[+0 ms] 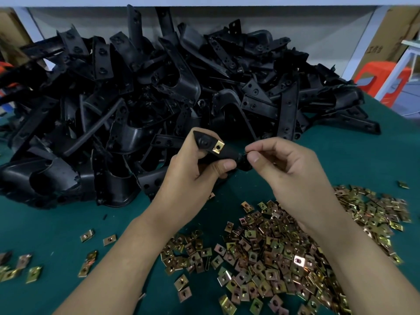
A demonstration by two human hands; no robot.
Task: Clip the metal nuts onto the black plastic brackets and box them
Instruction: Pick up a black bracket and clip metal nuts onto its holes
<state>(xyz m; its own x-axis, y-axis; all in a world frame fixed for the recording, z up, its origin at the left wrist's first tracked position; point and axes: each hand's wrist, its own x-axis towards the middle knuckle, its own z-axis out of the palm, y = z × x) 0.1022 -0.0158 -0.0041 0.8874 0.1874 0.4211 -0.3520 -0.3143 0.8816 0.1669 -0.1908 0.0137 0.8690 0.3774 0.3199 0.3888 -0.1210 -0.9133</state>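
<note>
Left grip (194, 170) curled round a black bracket (204, 142) above the green worktop (68, 223); long axis runs upper-left to lower-right, with one brass nut (218, 147) clipped on its upper edge. Right grip (295, 176) pinches a thin piece (247, 152), too small to identify, at the bracket's lower-right end. Beyond: bracket pile (159, 87) behind, loose nuts (272, 246) nearer; cardboard box (391, 37) print too blurred to read.

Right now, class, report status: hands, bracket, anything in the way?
Left hand grips black plastic bracket, one brass-coloured metal nut clipped on. Right hand pinches small thin part at bracket's end. Loose nut heap under wrists; nothing blocking.
</note>
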